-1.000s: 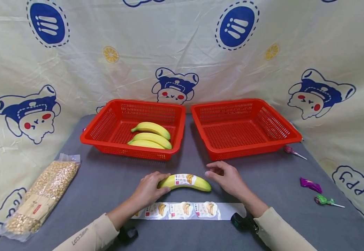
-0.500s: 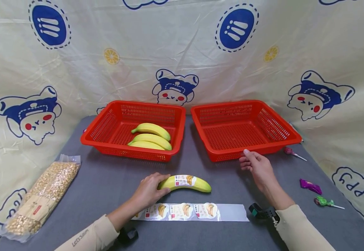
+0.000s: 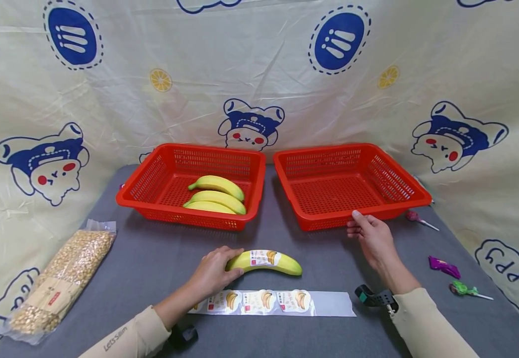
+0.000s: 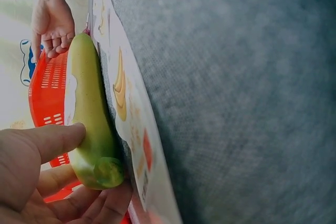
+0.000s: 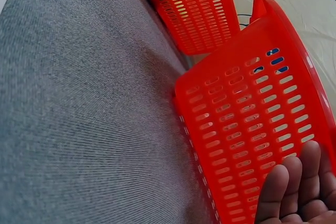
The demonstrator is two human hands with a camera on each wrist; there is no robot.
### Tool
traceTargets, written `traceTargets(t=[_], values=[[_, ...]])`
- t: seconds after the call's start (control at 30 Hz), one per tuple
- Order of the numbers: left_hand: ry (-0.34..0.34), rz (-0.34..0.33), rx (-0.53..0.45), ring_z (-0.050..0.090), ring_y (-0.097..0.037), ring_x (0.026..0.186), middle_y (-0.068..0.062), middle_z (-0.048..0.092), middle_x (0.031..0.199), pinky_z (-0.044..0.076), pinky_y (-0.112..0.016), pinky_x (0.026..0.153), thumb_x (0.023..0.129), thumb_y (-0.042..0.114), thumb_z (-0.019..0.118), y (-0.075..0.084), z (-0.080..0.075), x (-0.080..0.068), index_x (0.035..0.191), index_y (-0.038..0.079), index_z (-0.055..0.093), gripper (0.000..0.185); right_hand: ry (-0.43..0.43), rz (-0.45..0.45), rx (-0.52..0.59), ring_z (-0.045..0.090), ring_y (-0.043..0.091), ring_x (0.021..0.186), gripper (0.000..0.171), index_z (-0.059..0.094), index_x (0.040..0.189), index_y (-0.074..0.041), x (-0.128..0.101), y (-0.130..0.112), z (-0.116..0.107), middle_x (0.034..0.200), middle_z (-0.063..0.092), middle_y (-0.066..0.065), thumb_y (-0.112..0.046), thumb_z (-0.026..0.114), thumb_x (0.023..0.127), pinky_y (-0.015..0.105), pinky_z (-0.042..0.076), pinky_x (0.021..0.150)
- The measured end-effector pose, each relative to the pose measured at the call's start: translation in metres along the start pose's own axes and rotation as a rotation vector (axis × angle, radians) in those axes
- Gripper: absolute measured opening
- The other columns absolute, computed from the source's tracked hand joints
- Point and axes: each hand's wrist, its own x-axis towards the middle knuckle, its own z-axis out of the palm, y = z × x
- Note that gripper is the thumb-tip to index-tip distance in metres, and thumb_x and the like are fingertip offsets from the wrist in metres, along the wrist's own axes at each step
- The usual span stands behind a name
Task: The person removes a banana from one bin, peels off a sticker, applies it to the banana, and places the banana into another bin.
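On the grey cloth, a banana (image 3: pixel 282 263) with a white sticker (image 3: pixel 264 257) on its upper side lies crosswise in front of me. My left hand (image 3: pixel 215 268) grips its left end; in the left wrist view the thumb (image 4: pixel 68 137) presses one side while the fingers curl under the tip. My right hand (image 3: pixel 373 241) is raised at the front of the right red basket (image 3: pixel 331 219), thumb tip right at the rim. Its loosely bent fingers (image 5: pixel 294 182) show before the slotted wall in the right wrist view, holding nothing.
A backing strip (image 3: pixel 333 304) with several banana stickers lies nearest me. The left red basket (image 3: pixel 174 215) holds bananas (image 3: pixel 216 185). A bag of beans or kernels (image 3: pixel 62 278) lies left; lollipops (image 3: pixel 463 288) and a purple wrapped candy (image 3: pixel 444 267) lie right.
My right hand has moved away from the banana's right end, rightward and up to the right basket's front rim. The left hand and the banana have stayed in place.
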Motion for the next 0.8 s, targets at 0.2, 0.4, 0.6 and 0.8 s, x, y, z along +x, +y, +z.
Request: traceTargets(t=[0.2,0.4,0.6,0.8], values=[[-0.024,-0.017,0.010,0.056,-0.018,0.093,-0.007,0.064,0.105,0.044,-0.039,0.079,0.078,0.017,0.075,0.003,0.000,0.002,0.124,0.008,0.061,0.049,0.002,-0.005,0.011,0.060,0.009,0.065,0.019,0.062,0.078,-0.014,0.001,0.001,0.000,0.070,0.067,-0.005,-0.031,0.066,0.087,0.021,0.052,0.067],[0.024,0.012,-0.044,0.054,-0.015,0.084,-0.005,0.065,0.103,0.041,-0.031,0.072,0.077,0.016,0.075,0.017,-0.015,0.004,0.123,0.008,0.062,0.048,-0.005,-0.009,0.004,0.060,0.008,0.065,0.018,0.062,0.077,-0.015,0.002,0.002,0.000,0.069,0.066,-0.005,-0.029,0.065,0.088,0.022,0.052,0.067],[0.129,0.113,-0.116,0.055,-0.016,0.085,-0.005,0.066,0.105,0.040,-0.027,0.072,0.077,0.017,0.076,0.051,-0.042,0.025,0.124,0.011,0.062,0.049,-0.005,-0.011,-0.001,0.059,0.008,0.064,0.019,0.061,0.077,-0.014,0.003,0.003,0.000,0.069,0.065,-0.004,-0.029,0.064,0.088,0.021,0.051,0.066],[0.086,0.084,-0.155,0.055,-0.020,0.095,-0.005,0.061,0.116,0.046,-0.027,0.076,0.081,0.023,0.073,0.085,-0.053,0.067,0.132,0.014,0.054,0.055,0.008,0.001,-0.022,0.060,0.009,0.066,0.019,0.063,0.080,-0.014,0.002,0.003,-0.001,0.070,0.065,-0.004,-0.031,0.064,0.088,0.021,0.052,0.068]])
